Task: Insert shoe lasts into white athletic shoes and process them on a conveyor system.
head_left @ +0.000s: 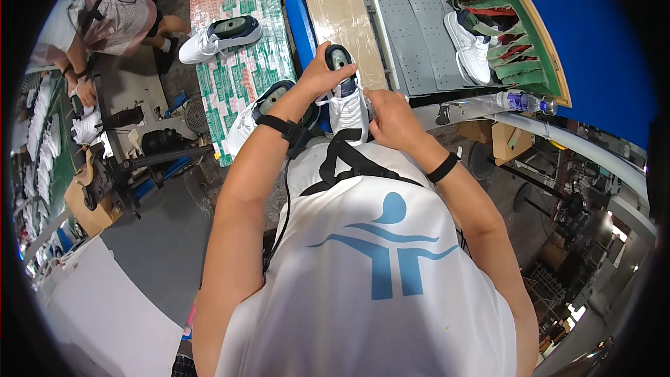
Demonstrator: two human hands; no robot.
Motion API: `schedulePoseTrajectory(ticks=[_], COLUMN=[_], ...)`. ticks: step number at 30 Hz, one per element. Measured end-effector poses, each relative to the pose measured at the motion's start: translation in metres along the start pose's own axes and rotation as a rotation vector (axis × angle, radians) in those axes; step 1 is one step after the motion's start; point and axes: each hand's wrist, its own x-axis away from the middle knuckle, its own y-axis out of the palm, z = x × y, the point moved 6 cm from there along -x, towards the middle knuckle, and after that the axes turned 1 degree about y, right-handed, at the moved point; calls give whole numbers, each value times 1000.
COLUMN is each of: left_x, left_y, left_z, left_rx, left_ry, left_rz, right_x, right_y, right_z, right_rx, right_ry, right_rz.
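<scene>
Head view: we locate the white shoe (348, 117) at upper centre, toe toward the lower frame. Our left hand (322, 77) is clamped, thumb and fingers, on its dark collar (337, 49). Our right hand (396, 121) sits at the shoe's right side, near the laces (347, 100); we cannot tell whether those fingers pinch them. Left of it, two shoes (204, 46) rest on a green-patterned board (276, 42); above it lies a tan panel (338, 3).

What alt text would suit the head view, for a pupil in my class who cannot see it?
A person's left hand holds a white lace-up shoe near its heel end, the right hand at its side. Two more white shoes rest left on a patterned surface; more white footwear sits right, at a green-fringed opening.
</scene>
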Motion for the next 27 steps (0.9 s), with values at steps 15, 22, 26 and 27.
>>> schedulePoseTrajectory(ticks=[15,22,26,27], left_x=[5,11,10,11], left_y=[8,6,4,6], left_z=[19,24,23,26], left_rx=[53,13,33,73], left_ry=[-59,-86,-110,-110], left_rz=[-18,-13,0,-11], right_x=[16,56,19,16], right_y=[2,-23,-9,1], right_z=[20,24,19,22], right_rx=[15,-203,-240,-242], right_ry=[18,275,115,116], right_rz=[-68,-201,39,15])
